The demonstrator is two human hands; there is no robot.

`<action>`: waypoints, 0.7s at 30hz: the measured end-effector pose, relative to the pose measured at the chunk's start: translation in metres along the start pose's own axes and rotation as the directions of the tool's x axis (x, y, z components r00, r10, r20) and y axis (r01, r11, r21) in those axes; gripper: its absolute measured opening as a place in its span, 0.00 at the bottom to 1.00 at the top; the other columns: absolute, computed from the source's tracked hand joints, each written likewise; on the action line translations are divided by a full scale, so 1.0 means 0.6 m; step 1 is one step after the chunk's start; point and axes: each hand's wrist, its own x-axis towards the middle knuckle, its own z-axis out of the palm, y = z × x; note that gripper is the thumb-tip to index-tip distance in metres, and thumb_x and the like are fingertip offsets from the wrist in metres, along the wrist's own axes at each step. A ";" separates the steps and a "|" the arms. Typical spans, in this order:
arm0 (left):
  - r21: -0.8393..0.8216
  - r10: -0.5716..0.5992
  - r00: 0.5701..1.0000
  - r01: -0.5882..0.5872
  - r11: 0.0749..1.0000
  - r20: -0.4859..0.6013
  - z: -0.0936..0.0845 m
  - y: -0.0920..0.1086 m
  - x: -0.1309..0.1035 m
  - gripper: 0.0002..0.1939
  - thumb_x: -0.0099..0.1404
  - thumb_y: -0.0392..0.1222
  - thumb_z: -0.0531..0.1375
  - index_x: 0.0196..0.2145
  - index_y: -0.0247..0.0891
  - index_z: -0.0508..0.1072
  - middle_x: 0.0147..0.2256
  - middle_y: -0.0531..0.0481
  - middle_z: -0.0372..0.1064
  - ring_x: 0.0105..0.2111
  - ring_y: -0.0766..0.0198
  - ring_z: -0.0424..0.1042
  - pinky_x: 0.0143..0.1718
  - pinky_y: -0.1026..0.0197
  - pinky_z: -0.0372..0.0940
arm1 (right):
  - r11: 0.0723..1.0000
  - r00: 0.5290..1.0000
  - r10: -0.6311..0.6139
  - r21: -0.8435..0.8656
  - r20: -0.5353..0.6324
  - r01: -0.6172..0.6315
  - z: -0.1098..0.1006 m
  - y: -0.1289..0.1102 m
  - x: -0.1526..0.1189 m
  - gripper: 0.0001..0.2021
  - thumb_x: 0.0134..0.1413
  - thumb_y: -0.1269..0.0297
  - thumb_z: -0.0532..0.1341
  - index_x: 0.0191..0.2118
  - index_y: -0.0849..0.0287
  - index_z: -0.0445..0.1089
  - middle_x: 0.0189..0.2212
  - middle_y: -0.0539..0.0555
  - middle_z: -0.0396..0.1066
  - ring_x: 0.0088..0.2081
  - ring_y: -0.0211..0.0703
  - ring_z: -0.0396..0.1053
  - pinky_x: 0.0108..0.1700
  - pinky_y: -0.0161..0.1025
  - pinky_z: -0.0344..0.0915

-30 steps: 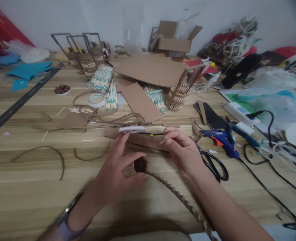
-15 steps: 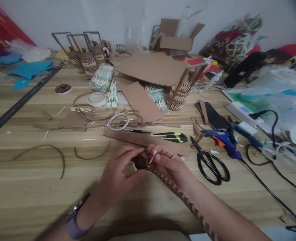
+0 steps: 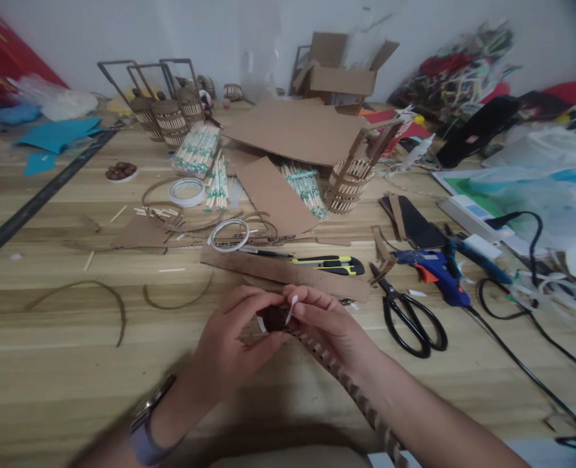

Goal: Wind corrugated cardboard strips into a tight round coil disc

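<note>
My left hand [image 3: 236,338] curls its thumb and fingers around a small dark brown coil [image 3: 274,318]. A long ridged cardboard strip [image 3: 346,377] runs from the coil down to the lower right, under my right wrist. My right hand [image 3: 327,318] closes on the near end of that strip, at the coil's right side, with a small white piece of paper [image 3: 292,309] between thumb and fingers. Another white bit shows by my left fingers. Just beyond both hands lies a flat cardboard strip [image 3: 288,272].
Black scissors [image 3: 412,315] and a blue glue gun [image 3: 434,270] with its cord lie to the right. A yellow-black cutter [image 3: 331,264], tape rolls [image 3: 228,235], bundled sticks [image 3: 197,149], small slatted buckets [image 3: 173,120] and a cardboard box [image 3: 341,79] stand farther back.
The white piece in my right fingers has moved slightly left, closer to the coil. My right fingertips have shifted left with it. My left hand stays nearly still around the coil.
</note>
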 end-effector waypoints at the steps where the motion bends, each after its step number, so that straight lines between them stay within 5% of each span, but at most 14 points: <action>1: -0.002 -0.001 1.000 0.001 1.000 -0.002 0.000 -0.001 0.000 0.13 0.65 0.44 0.65 0.46 0.41 0.75 0.40 0.47 0.74 0.39 0.59 0.74 0.43 0.58 0.71 | 1.000 1.000 -0.003 -0.005 0.002 0.003 0.000 0.000 0.000 0.13 0.31 0.61 0.80 0.27 0.55 0.79 0.29 0.47 0.72 0.31 0.36 0.66 0.39 0.35 0.63; 21: -0.003 -0.061 0.998 0.061 0.998 -0.001 0.002 0.009 -0.001 0.12 0.63 0.38 0.65 0.45 0.43 0.74 0.39 0.51 0.74 0.38 0.60 0.74 0.42 0.59 0.71 | 1.000 1.000 0.015 0.016 -0.001 -0.015 0.001 0.012 -0.001 0.14 0.33 0.65 0.79 0.30 0.55 0.78 0.30 0.47 0.75 0.33 0.38 0.71 0.41 0.37 0.65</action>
